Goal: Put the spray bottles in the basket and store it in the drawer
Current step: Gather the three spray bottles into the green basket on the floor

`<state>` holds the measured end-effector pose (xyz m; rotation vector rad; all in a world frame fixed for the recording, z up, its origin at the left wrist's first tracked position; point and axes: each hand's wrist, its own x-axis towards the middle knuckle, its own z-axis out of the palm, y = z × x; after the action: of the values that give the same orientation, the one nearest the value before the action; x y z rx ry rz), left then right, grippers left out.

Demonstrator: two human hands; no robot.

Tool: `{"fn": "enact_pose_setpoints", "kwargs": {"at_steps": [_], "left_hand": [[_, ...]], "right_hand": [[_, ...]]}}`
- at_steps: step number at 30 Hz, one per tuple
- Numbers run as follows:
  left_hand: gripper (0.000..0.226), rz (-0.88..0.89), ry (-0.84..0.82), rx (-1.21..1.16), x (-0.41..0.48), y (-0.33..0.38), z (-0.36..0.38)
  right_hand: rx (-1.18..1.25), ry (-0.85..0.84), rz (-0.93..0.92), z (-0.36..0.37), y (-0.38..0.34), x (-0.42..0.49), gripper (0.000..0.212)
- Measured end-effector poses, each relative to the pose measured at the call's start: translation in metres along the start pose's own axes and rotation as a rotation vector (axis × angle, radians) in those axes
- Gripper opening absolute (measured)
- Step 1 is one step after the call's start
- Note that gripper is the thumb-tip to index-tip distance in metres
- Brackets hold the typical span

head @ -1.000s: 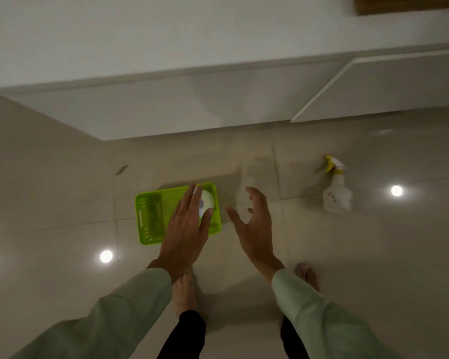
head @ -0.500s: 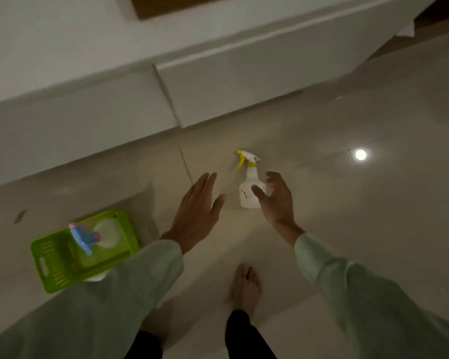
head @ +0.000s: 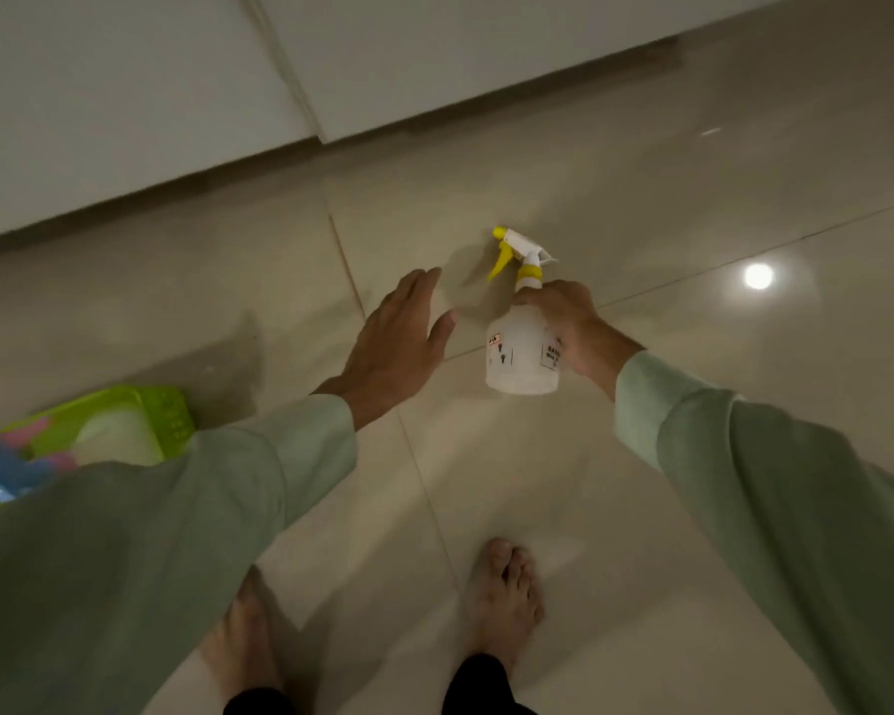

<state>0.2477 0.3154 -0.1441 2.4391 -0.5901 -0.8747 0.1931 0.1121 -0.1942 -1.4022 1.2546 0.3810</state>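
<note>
1. The white cabinet front lies well beyond both hands; whether it holds the drawer I cannot tell.
2. The green basket sits behind the left sleeve, one bottle seemingly inside.
3. The right hand is wrapped around the yellow-topped spray bottle.
4. The left hand hovers beside it, fingers spread, empty.
5. Step, I judge: fetching the second bottle; next, carry it leftward into the basket.

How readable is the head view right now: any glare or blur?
Head view: dim; a ceiling-light reflection glares on the glossy tiled floor; the green plastic basket at the left edge is motion-blurred; the white spray bottle with yellow trigger stays fairly sharp.
</note>
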Motion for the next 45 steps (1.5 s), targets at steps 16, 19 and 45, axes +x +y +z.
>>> {"fn": "enact_pose_setpoints", "kwargs": {"at_steps": [16,19,45], "left_hand": [[0.057,-0.193,0.242,-0.150,-0.225,-0.014,-0.228],[0.054,-0.187,0.293,-0.175,-0.264,-0.042,-0.272],[0.052,-0.356,0.297,-0.245,-0.329,-0.361,-0.258]], "right_hand": [[0.042,-0.277,-0.328,0.124,-0.120,-0.295,0.026],[0.012,-0.325,-0.428,0.163,-0.137,-0.349,0.028],[-0.359,0.038,-0.716,0.520,0.063,-0.340,0.027]]}}
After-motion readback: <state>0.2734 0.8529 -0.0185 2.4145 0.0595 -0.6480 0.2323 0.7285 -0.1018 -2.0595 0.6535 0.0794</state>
